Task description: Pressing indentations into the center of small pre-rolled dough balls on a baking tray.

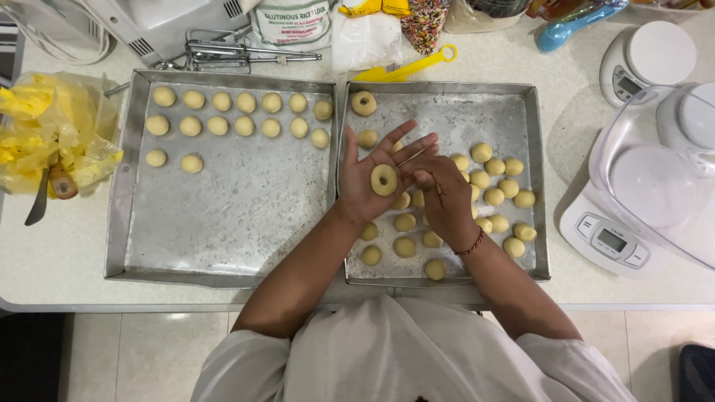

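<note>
Head view looks down at two metal trays side by side on a pale worktop (67,260). The left hand (376,175) lies flat and wide open, palm up, over the right tray (536,186). A small dough ring (384,180) with a hole in its middle sits on that palm. The right hand (442,190) is just beside it, with its fingers curled in (I cannot tell if it holds anything), and its fingertips touch the left hand's fingers.

Another dough ring (363,103) lies alone near the far left corner of the right tray. Many round dough balls (495,195) sit under and around the hands, toward the near right part of this tray.

The left tray (119,216) has more dough balls (245,113) in neat rows along its far edge. A white kitchen scale (611,242) stands at the right edge of the worktop. A yellow plastic bag (52,130) lies at the left edge.
</note>
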